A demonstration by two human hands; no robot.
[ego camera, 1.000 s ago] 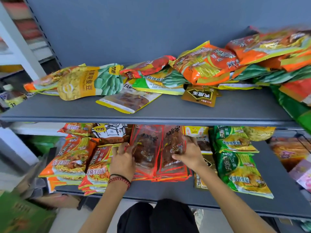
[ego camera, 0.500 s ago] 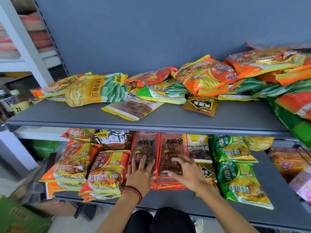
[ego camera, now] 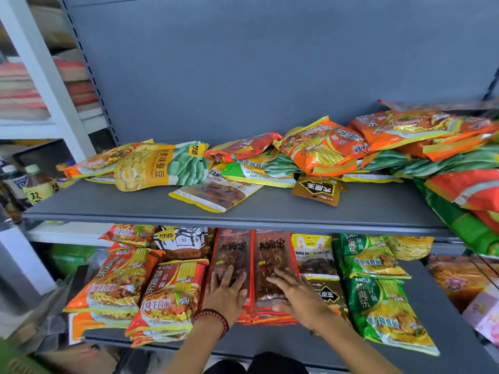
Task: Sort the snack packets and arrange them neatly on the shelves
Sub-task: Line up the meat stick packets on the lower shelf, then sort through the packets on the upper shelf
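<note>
1. Left hand (ego camera: 224,291): fingers straight and slightly spread, palm flat on the left red skewer-snack packet (ego camera: 232,252). There is a beaded bracelet (ego camera: 213,318) at the wrist.
2. Right hand (ego camera: 295,294): fingers straight and fanned, laid flat across the lower part of the right red skewer-snack packet (ego camera: 272,251). It grips nothing.
3. Red packets: two, side by side, long edges touching, with clear windows showing dark brown contents. Each tops a stack (more red edges show beneath at the front). They lie mid lower shelf (ego camera: 442,300), between the orange beef-noodle packets (ego camera: 172,295) on the left and a yellow pouch (ego camera: 314,252) on the right.
4. Green noodle packets (ego camera: 378,306): one column, further right on the same shelf.
5. Upper shelf (ego camera: 270,211): a loose heap of orange, green and red packets along the back, with a yellow-green broad-bean bag (ego camera: 162,166) at the left.
6. Hidden or unclear: the far ends of the red packets run under the upper shelf's edge. The stack count cannot be told. A dark gold packet (ego camera: 328,294) is partly covered by the right wrist. Goods at the far right are blurred.
</note>
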